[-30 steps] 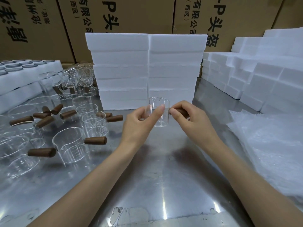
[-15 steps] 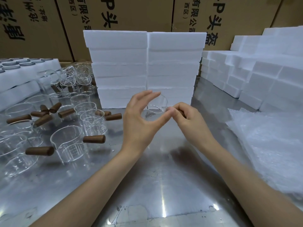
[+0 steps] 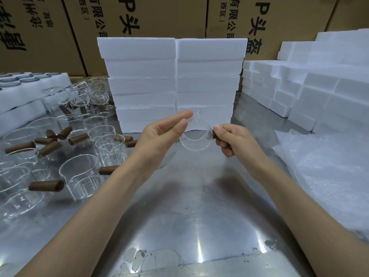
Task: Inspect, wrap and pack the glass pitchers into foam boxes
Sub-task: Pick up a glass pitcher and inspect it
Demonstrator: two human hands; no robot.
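Steel table (image 3: pixel 189 226) runs wide and bare in front, with foam boxes (image 3: pixel 173 82) stacked behind. Both forearms reach in, raised off it. Between the hands a glass pitcher (image 3: pixel 196 136) is tipped sideways in the air: right hand (image 3: pixel 233 139) clenched round its wooden handle, left hand (image 3: pixel 159 136) pinching the rim loosely, fingers mostly straight.

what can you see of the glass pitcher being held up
The glass pitcher is small, clear and round-walled, with a brown wooden handle. It is held above the metal table, tipped so one round end faces the camera. The right hand grips the handle; the left hand pinches the rim at the opposite side.
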